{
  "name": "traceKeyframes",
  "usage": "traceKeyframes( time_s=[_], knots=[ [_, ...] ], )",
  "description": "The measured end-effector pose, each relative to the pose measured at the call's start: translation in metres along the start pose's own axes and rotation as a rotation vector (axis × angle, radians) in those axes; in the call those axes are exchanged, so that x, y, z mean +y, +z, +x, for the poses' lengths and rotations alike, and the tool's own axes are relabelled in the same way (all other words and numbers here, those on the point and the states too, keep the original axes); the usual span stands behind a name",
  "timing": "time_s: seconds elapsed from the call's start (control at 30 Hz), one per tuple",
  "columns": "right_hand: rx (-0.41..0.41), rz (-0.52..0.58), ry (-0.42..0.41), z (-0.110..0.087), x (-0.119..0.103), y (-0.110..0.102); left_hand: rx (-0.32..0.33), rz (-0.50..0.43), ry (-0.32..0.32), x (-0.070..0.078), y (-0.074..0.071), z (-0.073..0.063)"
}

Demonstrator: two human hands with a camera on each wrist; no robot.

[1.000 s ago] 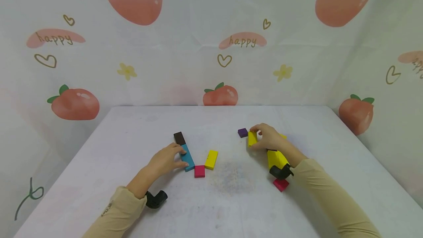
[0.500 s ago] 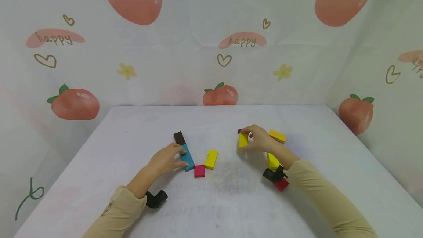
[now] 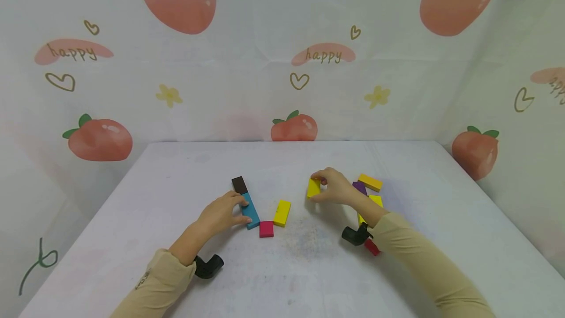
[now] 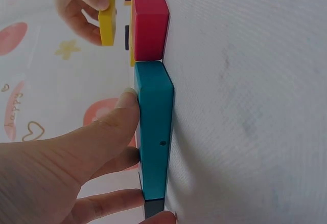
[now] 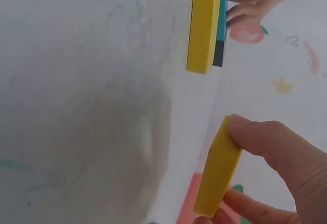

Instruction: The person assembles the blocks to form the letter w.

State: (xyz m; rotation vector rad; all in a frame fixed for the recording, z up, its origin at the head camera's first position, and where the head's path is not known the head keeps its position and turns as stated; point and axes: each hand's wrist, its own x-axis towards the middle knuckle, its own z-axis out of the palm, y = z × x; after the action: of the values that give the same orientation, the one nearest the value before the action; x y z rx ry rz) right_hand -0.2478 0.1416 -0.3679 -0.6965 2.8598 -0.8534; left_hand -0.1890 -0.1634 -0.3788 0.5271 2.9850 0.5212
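My left hand (image 3: 222,213) rests its thumb and fingers on a long blue block (image 3: 250,211) lying on the table. In the left wrist view, the thumb (image 4: 125,106) touches the block's upper face. A dark brown block (image 3: 240,185) adjoins its far end, and a red block (image 3: 267,228) sits at its near end. Beside the red one lies a yellow block (image 3: 282,213), slanted away. My right hand (image 3: 337,187) pinches another yellow block (image 5: 219,170) between thumb and fingers, raised off the table with a gap beneath it.
Right of centre, partly behind the right forearm, are an orange-yellow block (image 3: 371,182), a purple block (image 3: 359,188), more yellow pieces (image 3: 376,200) and a red block (image 3: 372,247). A printed cloth (image 3: 247,63) hangs behind the white table (image 3: 282,278).
My right hand has moved left with the yellow block, baring blocks behind it and covering the small purple block's spot. My left hand stays in place.
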Motion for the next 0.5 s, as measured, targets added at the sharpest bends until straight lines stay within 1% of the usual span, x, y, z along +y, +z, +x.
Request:
traceKeyframes(
  time_s=[0.23, 0.5],
  knots=[
    [-0.025, 0.029, 0.044, 0.008, -0.008, 0.008, -0.002, -0.001, -0.003, -0.001, 0.000, 0.000],
    [-0.020, 0.044, 0.059, 0.016, -0.014, 0.016, -0.005, -0.001, -0.010, 0.000, 0.001, 0.000]
  ],
)
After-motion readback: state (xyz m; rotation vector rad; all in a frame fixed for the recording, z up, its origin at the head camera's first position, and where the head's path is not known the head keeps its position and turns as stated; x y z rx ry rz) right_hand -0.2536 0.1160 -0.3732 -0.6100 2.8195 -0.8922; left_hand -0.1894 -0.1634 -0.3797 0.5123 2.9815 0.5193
